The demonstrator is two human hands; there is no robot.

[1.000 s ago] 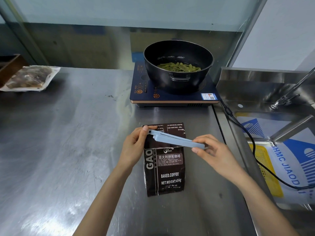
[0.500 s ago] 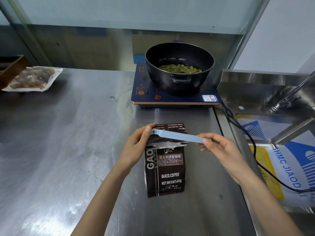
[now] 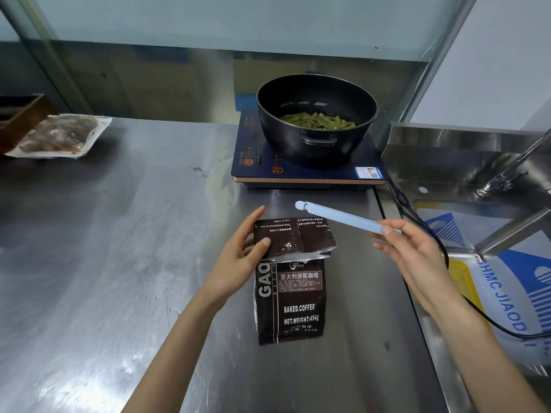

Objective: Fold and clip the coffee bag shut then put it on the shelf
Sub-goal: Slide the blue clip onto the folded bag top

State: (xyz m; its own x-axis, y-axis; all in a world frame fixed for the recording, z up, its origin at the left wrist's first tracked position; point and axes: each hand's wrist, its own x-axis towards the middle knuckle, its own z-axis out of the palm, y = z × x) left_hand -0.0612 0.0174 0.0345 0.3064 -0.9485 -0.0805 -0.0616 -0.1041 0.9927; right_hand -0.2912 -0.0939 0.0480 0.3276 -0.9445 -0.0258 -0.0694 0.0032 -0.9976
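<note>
Clip (image 3: 343, 217) is off the bag now: half a second ago it sat across the folded top with both hands at its ends, and now the right hand (image 3: 414, 257) alone holds it lifted clear, up and to the right of the fold. It looks closed as one pale blue bar, hinge end pointing left toward the cooker (image 3: 298, 171); cannot tell if it is latched. Right thumb and fingers pinch its right end.

Bag (image 3: 290, 293) lies flat on the steel counter (image 3: 119, 263), label up, bottom toward the person. Top flap is folded down over the front but unclipped, and its silver inner edge shows, so the fold is loose. Left hand (image 3: 238, 257) pins the flap's left side, thumb on top of the flap, fingers spread along the bag's left edge.

Meaning for the task: fold done or nearly so, clipping not done; likely a retry, with the clip needing to open and slide over the fold again. Shelf step is not started, and no shelf is visible.

Bag sits between the two hands, touching the left, apart from the right. Clip hovers just beyond the flap's far right corner, not touching it. Pot (image 3: 317, 114) with green vegetables sits on the cooker behind, well apart.
</note>
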